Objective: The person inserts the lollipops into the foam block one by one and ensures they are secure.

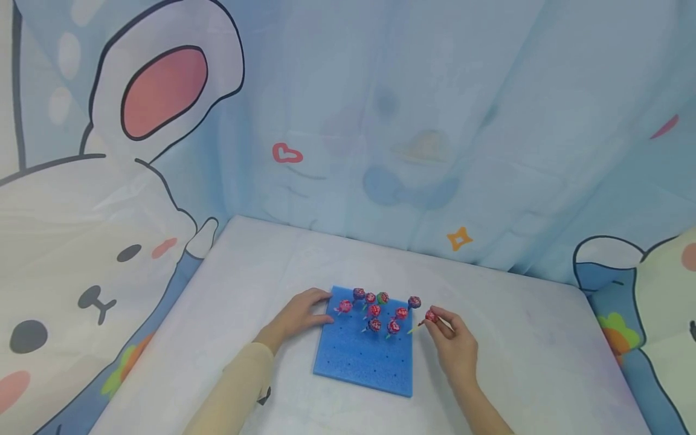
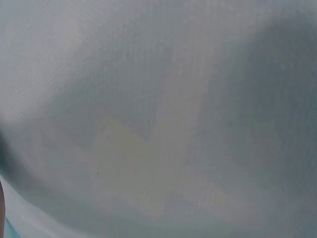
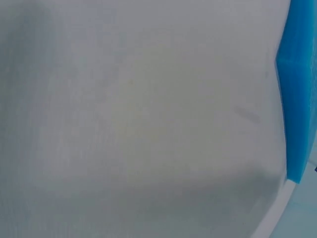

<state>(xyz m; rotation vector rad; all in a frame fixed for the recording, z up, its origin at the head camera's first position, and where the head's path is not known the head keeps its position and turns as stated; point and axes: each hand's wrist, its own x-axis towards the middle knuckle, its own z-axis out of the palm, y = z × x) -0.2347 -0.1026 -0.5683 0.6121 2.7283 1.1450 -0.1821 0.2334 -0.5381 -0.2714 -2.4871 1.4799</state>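
A blue foam board dotted with small holes lies on the table, and several wrapped lollipops stand in its far half. Among them are a green-wrapped lollipop, a pink one and a dark purple one near the right edge. My right hand pinches a red-wrapped lollipop just off the board's right side, its stick pointing left toward the board. At the opposite edge, my left hand rests its extended fingers against the foam. In the right wrist view, only the side of the blue board shows.
A pale cloth covers the table. Behind it hangs a light blue curtain with cartoon prints, rising along the table's far edge. A small dark object shows beside the left sleeve. Mostly blurred cloth fills the left wrist view.
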